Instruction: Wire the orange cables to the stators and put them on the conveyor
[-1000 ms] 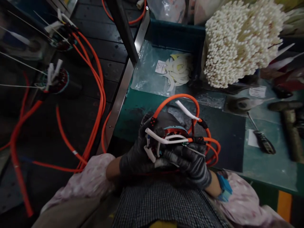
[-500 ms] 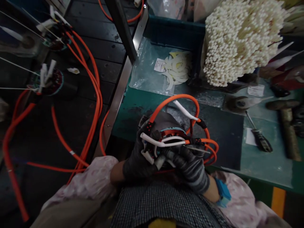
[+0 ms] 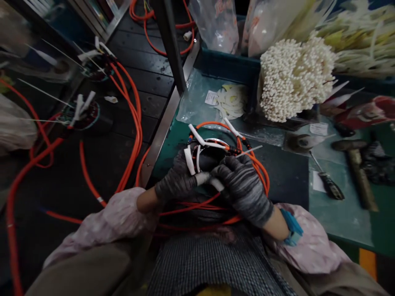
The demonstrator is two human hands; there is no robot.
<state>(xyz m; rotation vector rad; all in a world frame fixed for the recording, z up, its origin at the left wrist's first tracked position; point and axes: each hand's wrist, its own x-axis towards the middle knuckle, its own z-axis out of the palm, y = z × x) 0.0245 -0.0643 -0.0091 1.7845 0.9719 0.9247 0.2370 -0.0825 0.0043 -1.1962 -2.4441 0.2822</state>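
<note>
Below me on the bench is a ring-shaped motor stator (image 3: pixel 212 158) with white-sleeved leads and an orange cable (image 3: pixel 261 172) looped around it. My left hand (image 3: pixel 174 181), in a grey-black glove, curls round the stator's left side, its thumb reaching toward the front. A white sleeve (image 3: pixel 189 161) stands up by those fingers. Over the stator's right front, my right hand (image 3: pixel 245 189), in a striped grey glove, has bent, pinched fingers. A thin white strip (image 3: pixel 251 150) sticks out from them to the right; its other end is hidden.
More wired stators (image 3: pixel 84 115) with orange cables (image 3: pixel 135 111) lie on the dark slatted surface at left. A metal post (image 3: pixel 169 45) rises at the bench edge. At right are a bundle of white-tipped strips (image 3: pixel 293 78), a screwdriver (image 3: pixel 330 183) and a hammer (image 3: pixel 358 168).
The stator has tipped so its ring opening faces up toward me. Both hands have shifted around its front, and the view has moved so the bench things sit lower.
</note>
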